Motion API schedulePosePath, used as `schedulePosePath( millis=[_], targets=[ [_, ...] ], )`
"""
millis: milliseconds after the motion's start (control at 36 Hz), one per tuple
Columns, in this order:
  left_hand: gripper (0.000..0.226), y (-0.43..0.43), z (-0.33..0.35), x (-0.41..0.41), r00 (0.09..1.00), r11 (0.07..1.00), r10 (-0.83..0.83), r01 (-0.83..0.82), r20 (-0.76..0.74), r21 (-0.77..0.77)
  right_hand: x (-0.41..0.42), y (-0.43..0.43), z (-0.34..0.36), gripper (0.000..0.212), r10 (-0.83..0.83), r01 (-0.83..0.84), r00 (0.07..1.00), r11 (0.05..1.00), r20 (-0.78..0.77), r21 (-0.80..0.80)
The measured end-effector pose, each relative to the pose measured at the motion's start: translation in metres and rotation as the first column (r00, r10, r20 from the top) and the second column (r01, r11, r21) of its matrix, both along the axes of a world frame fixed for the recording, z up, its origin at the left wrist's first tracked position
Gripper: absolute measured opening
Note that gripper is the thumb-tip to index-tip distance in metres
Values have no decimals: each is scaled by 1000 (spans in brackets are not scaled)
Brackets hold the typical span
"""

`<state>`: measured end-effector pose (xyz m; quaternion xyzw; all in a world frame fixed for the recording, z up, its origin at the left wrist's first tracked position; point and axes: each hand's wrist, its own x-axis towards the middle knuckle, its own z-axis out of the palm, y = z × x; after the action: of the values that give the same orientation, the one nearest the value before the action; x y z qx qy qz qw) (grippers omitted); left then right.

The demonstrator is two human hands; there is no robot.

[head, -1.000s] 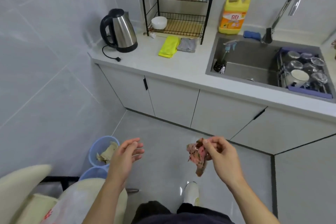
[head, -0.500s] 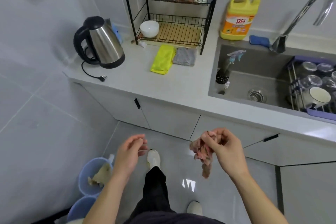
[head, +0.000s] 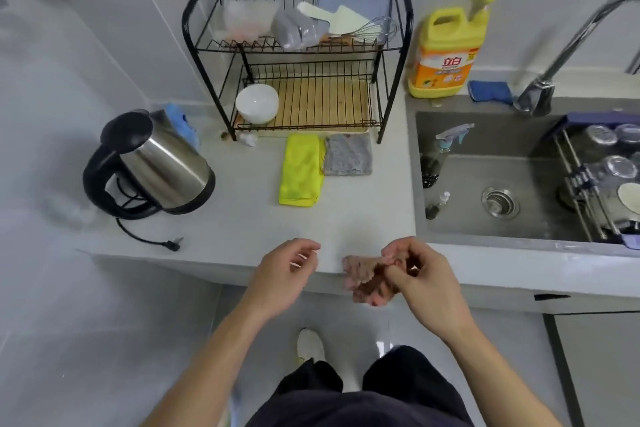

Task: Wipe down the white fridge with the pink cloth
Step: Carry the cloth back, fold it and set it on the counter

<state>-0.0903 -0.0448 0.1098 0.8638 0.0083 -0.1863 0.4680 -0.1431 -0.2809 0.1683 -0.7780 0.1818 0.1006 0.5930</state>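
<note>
My right hand pinches a crumpled pink cloth at the front edge of the white counter. The cloth bunches and hangs from my fingertips, just over the counter's lip. A short way to its left, my left hand hovers with loosely curled fingers and holds nothing. The white fridge is not in view.
A steel kettle with its cord stands at the counter's left. A black dish rack sits at the back, with a yellow cloth and a grey cloth in front. A sink, tap and yellow detergent bottle lie to the right.
I have walked up to the counter, so it now fills the view. Both hands kept their pose and now reach its front edge; the blue bins have left the view.
</note>
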Motion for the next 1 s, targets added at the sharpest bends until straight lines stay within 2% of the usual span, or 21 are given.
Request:
schedulePosePath(
  millis=[111, 167, 222, 333, 417, 528, 611, 694, 778, 889, 1000],
  targets=[
    [48, -25, 4, 22, 975, 975, -210, 214, 74, -57, 28, -3, 4, 28, 94, -91, 995, 994, 42, -59],
    [57, -40, 3, 29, 961, 961, -255, 264, 105, -88, 40, -9, 6, 28, 139, -136, 989, 989, 54, -62],
    [55, -55, 5, 33, 959, 959, -256, 268, 120, -94, 51, -14, 10, 27, 177, -171, 980, 982, 85, -74],
    [23, -75, 7, 41, 971, 977, -208, 212, 121, -17, 68, -28, 11, 33, 278, -267, 953, 959, 119, -95],
    [13, -86, 10, 42, 988, 990, -143, 143, 66, -7, 81, -38, 7, 30, 287, -277, 951, 956, 116, -93],
    [25, -97, 18, 47, 998, 992, -48, 42, -49, -116, 94, -44, -5, 20, 227, -216, 967, 971, 115, -100],
    [23, -99, 18, 53, 989, 969, 71, -100, -133, -224, 103, -42, -14, 9, 175, -166, 977, 983, 120, -80],
    [29, -97, 17, 63, 978, 952, 38, -99, -207, -291, 113, -40, -23, 13, 145, -121, 980, 979, 137, -167],
    [43, -89, 22, 74, 989, 988, -79, 61, -123, -142, 122, -35, -25, 17, 113, -78, 981, 974, 156, -213],
    [24, -79, 27, 92, 981, 982, -187, 184, 61, 51, 131, -28, -24, 20, 69, -43, 988, 982, 137, -183],
    [10, -64, 31, 112, 971, 972, -212, 198, 111, 123, 141, -27, -25, 22, 77, -45, 989, 970, 128, -240]
  ],
)
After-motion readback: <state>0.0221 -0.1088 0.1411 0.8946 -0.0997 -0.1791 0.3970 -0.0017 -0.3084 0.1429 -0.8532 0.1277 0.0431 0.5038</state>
